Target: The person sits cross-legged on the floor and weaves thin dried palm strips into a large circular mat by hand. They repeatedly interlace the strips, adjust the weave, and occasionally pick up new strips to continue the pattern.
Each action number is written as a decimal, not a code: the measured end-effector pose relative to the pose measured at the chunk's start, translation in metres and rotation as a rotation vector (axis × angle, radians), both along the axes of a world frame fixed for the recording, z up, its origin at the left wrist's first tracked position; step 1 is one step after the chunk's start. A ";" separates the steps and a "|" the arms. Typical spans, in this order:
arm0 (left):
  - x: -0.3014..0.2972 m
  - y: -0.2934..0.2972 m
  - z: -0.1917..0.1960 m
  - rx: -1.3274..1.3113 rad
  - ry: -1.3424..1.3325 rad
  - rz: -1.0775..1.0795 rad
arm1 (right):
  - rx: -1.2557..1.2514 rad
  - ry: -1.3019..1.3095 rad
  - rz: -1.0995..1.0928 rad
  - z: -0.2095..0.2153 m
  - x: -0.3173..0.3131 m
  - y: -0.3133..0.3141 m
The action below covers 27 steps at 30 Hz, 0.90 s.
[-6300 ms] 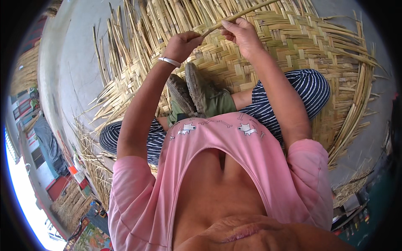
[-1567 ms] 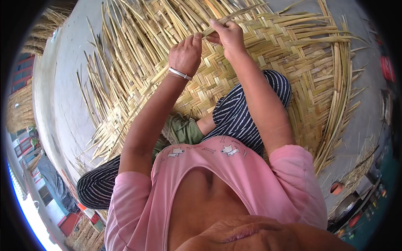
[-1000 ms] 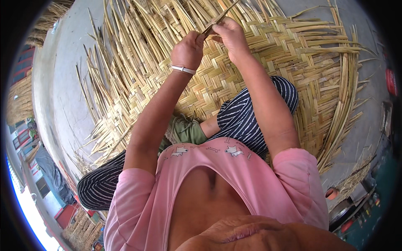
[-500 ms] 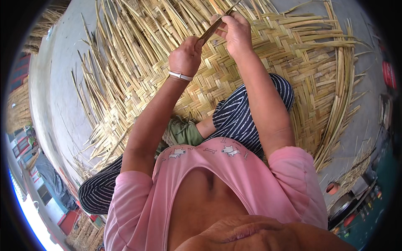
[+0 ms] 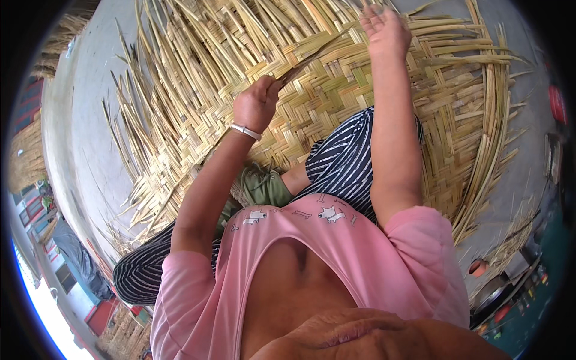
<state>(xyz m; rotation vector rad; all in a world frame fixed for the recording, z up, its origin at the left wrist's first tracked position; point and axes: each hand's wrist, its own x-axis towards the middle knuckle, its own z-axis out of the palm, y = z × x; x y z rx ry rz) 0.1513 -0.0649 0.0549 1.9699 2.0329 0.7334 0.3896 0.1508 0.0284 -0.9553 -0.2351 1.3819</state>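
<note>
My left hand [image 5: 257,105], with a white band at the wrist, is closed around one end of a thin brown dry reed strip [image 5: 307,62]. The strip slants up to the right, its far tip free in the air. My right hand [image 5: 387,31] is raised near the top edge, away from the strip. Its fingers are slightly blurred and look apart, with no held thing visible in them. Under both hands spreads a partly woven reed mat [image 5: 312,105]; its left and upper parts end in long loose reeds [image 5: 180,78].
My crossed legs in striped trousers and a green shoe [image 5: 264,185] rest on the mat. Grey floor [image 5: 90,114] borders it. Loose reed scraps [image 5: 510,243], a small clay pot [image 5: 478,267] and a dark pan [image 5: 489,294] lie at the lower right.
My right hand has come off the brown strip and moved up and right. The left hand has drawn slightly down and left, still gripping the strip.
</note>
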 end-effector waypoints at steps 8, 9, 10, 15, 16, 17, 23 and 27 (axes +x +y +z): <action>-0.026 0.072 0.036 -0.114 -0.164 0.163 | 0.177 -0.271 0.832 0.043 -0.073 -0.068; -0.025 0.076 0.039 -0.122 -0.181 0.163 | 0.207 -0.243 0.911 0.046 -0.076 -0.073; -0.025 0.078 0.040 -0.103 -0.158 0.145 | 0.216 -0.251 0.932 0.050 -0.079 -0.077; -0.015 0.081 0.040 -0.185 -0.424 0.094 | 0.229 -0.276 0.953 0.045 -0.077 -0.077; -0.013 0.082 0.042 -0.241 -0.586 0.106 | 0.224 -0.262 0.949 0.044 -0.076 -0.077; -0.018 0.081 0.045 -0.293 -0.715 0.050 | 0.218 -0.239 0.945 0.044 -0.077 -0.077; -0.050 0.067 0.059 -0.686 -1.072 -0.033 | 0.210 -0.101 0.889 0.045 -0.072 -0.070; -0.063 0.058 0.062 -0.861 -1.012 -0.103 | 0.412 0.136 0.896 0.029 -0.060 -0.045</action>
